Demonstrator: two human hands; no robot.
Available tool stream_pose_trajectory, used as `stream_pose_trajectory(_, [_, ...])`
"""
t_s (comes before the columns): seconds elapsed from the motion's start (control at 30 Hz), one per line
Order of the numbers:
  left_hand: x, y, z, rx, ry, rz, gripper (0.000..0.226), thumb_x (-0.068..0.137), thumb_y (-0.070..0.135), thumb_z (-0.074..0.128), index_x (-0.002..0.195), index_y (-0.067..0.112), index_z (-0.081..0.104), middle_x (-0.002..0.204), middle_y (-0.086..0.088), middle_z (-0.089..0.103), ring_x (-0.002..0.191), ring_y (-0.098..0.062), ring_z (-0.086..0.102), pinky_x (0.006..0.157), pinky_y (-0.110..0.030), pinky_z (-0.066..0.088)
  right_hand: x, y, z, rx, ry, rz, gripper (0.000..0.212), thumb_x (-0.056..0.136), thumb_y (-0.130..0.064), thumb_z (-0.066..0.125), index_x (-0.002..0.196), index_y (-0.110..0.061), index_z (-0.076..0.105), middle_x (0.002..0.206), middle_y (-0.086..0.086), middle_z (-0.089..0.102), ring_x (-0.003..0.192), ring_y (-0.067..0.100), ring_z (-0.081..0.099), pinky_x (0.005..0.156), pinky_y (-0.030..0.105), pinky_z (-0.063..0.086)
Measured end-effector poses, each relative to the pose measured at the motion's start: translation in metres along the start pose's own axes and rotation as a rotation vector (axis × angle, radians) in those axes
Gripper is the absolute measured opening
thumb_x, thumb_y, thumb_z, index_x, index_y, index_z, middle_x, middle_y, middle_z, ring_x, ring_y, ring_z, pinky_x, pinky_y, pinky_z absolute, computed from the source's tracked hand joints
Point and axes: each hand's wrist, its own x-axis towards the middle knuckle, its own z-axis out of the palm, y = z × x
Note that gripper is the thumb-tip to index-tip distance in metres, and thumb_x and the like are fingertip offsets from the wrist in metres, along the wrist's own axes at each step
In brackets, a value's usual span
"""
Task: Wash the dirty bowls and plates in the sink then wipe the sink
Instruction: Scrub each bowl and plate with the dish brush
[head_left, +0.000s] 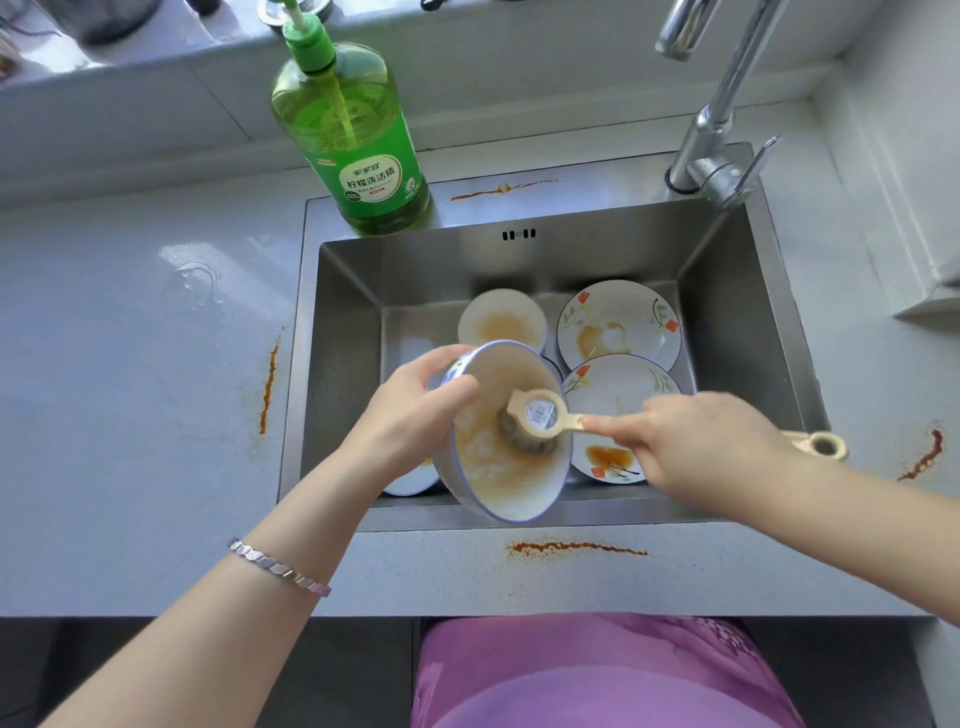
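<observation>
White, blue-rimmed ceramic bowl (498, 478), stained, tilted over steel sink (415, 270): left hand (415, 410) clasps its rim between thumb and curled fingers, right hand (711, 447) grips beige-handled scrubber (537, 415) inside; likely rigid, breakable, soap-slick, best held by the rim.

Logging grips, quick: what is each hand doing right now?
Left hand: grips the blue-rimmed bowl, tilted over the sink.
Right hand: holds the scrub brush handle.
</observation>
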Motion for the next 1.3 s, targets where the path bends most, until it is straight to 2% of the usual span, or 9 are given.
stream_pose_trajectory(0.17, [0.011, 0.001, -0.006, -0.014, 0.170, -0.044, 0.034, 0.062, 0.041, 0.046, 0.089, 0.042, 0.066, 0.084, 0.014, 0.066, 0.086, -0.013, 0.061, 0.072, -0.033, 0.049, -0.008, -0.009, 0.006, 0.656, -0.237, 0.030, 0.035, 0.096, -0.028, 0.043, 0.116, -0.055, 0.053, 0.108, -0.011, 0.068, 0.097, 0.021, 0.064, 0.086, 0.038, 0.051])
stream_pose_trajectory(0.3, [0.010, 0.004, -0.011, -0.083, 0.185, -0.110, 0.029, 0.061, 0.038, 0.046, 0.083, 0.043, 0.065, 0.076, 0.011, 0.063, 0.078, -0.020, 0.061, 0.067, -0.037, 0.053, 0.000, 0.010, -0.002, 0.464, -0.051, 0.090, 0.041, 0.096, -0.026, 0.043, 0.114, -0.062, 0.049, 0.068, -0.012, 0.059, 0.052, 0.009, 0.046, 0.053, 0.025, 0.039])
stream_pose_trajectory(0.37, [0.009, 0.005, -0.011, -0.115, 0.200, -0.105, 0.028, 0.061, 0.037, 0.046, 0.082, 0.043, 0.064, 0.078, 0.013, 0.064, 0.081, -0.018, 0.063, 0.070, -0.040, 0.055, 0.000, 0.006, -0.001, 0.393, 0.018, 0.115, 0.046, 0.096, -0.025, 0.041, 0.117, -0.066, 0.041, 0.067, -0.010, 0.055, 0.053, 0.011, 0.043, 0.053, 0.027, 0.037])
stream_pose_trajectory(0.5, [0.003, 0.002, 0.000, -0.161, 0.266, -0.058, 0.030, 0.063, 0.039, 0.047, 0.088, 0.043, 0.063, 0.082, 0.014, 0.064, 0.085, -0.017, 0.062, 0.070, -0.038, 0.051, -0.001, -0.018, 0.015, 0.751, -0.128, 0.118, 0.039, 0.094, -0.027, 0.045, 0.106, -0.064, 0.052, 0.088, -0.011, 0.071, 0.081, 0.015, 0.067, 0.077, 0.032, 0.055])
stream_pose_trajectory(0.6, [-0.008, -0.007, 0.016, -0.241, 0.340, -0.042, 0.032, 0.062, 0.039, 0.049, 0.091, 0.050, 0.058, 0.072, 0.005, 0.061, 0.072, -0.018, 0.060, 0.072, -0.044, 0.052, 0.006, -0.018, 0.022, 0.954, -0.022, 0.254, 0.033, 0.096, -0.022, 0.046, 0.116, -0.045, 0.059, 0.046, -0.015, 0.049, 0.039, 0.002, 0.039, 0.043, 0.011, 0.031])
stream_pose_trajectory(0.67, [-0.015, -0.011, 0.030, -0.315, 0.338, -0.018, 0.038, 0.062, 0.035, 0.051, 0.096, 0.053, 0.053, 0.067, -0.004, 0.053, 0.067, -0.022, 0.056, 0.076, -0.049, 0.052, 0.007, -0.031, 0.023, 1.098, 0.061, 0.332, 0.034, 0.096, -0.017, 0.044, 0.121, -0.037, 0.057, 0.037, -0.015, 0.038, 0.038, 0.001, 0.036, 0.042, 0.009, 0.028])
stream_pose_trajectory(0.87, [-0.022, -0.016, 0.055, -0.512, 0.312, 0.045, 0.041, 0.070, 0.025, 0.051, 0.103, 0.049, 0.048, 0.074, -0.009, 0.050, 0.071, -0.025, 0.048, 0.065, -0.036, 0.044, 0.008, -0.068, 0.000, 1.825, -0.018, 0.469, 0.034, 0.098, -0.016, 0.044, 0.126, -0.031, 0.054, 0.059, 0.000, 0.031, 0.036, 0.005, 0.021, 0.033, 0.014, 0.020])
stream_pose_trajectory(1.07, [-0.009, -0.010, 0.037, -0.555, 0.395, 0.082, 0.027, 0.093, 0.009, 0.045, 0.113, 0.026, 0.050, 0.058, 0.019, 0.059, 0.059, -0.002, 0.053, 0.064, -0.034, 0.042, -0.015, -0.078, -0.009, 1.724, -0.161, 0.344, 0.031, 0.097, -0.016, 0.045, 0.113, -0.037, 0.060, 0.046, -0.011, 0.029, 0.036, 0.004, 0.020, 0.034, 0.013, 0.019])
stream_pose_trajectory(1.3, [-0.020, -0.010, 0.045, -0.582, 0.266, 0.008, 0.036, 0.069, 0.027, 0.046, 0.103, 0.035, 0.053, 0.079, -0.002, 0.048, 0.076, -0.020, 0.048, 0.067, -0.037, 0.042, 0.002, -0.060, -0.026, 2.128, -0.085, 0.529, 0.028, 0.097, -0.013, 0.043, 0.117, -0.025, 0.060, 0.051, -0.002, 0.032, 0.035, 0.001, 0.020, 0.029, 0.009, 0.014])
